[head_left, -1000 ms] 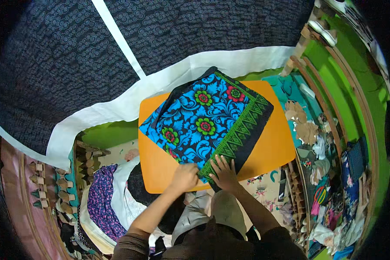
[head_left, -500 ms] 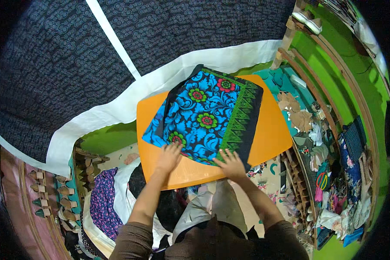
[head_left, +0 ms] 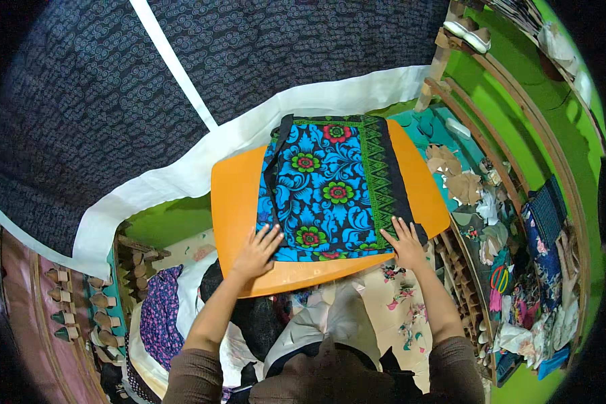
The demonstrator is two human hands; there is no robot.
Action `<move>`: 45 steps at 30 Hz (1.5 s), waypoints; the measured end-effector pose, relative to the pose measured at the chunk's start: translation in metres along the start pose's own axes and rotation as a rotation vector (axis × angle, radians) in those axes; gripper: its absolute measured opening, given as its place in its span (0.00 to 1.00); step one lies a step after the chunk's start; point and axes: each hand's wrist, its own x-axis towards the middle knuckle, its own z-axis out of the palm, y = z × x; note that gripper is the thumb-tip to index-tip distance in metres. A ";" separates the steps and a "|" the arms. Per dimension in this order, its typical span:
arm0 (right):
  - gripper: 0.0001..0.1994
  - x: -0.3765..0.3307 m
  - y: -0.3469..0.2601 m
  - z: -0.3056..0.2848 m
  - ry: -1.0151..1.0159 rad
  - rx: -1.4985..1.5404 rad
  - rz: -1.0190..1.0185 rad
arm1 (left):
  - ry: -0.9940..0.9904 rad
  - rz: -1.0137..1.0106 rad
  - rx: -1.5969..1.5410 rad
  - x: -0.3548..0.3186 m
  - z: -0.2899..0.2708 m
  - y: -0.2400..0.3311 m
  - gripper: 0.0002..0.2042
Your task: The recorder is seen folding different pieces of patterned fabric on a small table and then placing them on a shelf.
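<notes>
Single head-worn fisheye view, looking steeply down over the person's own arms.

The camera sits above the person's shoulders and faces down and forward onto the orange table (head_left: 236,195), close enough that the folded blue floral cloth (head_left: 326,192) fills the middle of the frame. Both forearms enter from the lower edge, the left hand (head_left: 257,245) and right hand (head_left: 405,242) at the table's near edge. Straight lines bow toward the dark circular rim. There is only this one view, so no overlap with another.

Folded blue floral cloth (head_left: 330,192), flat
</notes>
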 end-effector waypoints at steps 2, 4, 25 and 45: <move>0.37 0.004 0.007 0.014 -0.116 -0.053 -0.010 | -0.058 0.102 0.112 0.014 -0.008 -0.006 0.38; 0.38 0.006 0.011 0.026 -0.062 0.000 0.005 | -0.072 0.149 0.200 0.025 0.004 -0.008 0.36; 0.14 0.063 0.048 -0.098 -0.929 0.425 -0.113 | -0.647 -0.100 -0.914 -0.008 -0.069 0.019 0.15; 0.15 0.313 0.076 -0.024 -0.119 0.396 -0.112 | 0.054 -0.764 0.069 0.173 -0.024 -0.091 0.19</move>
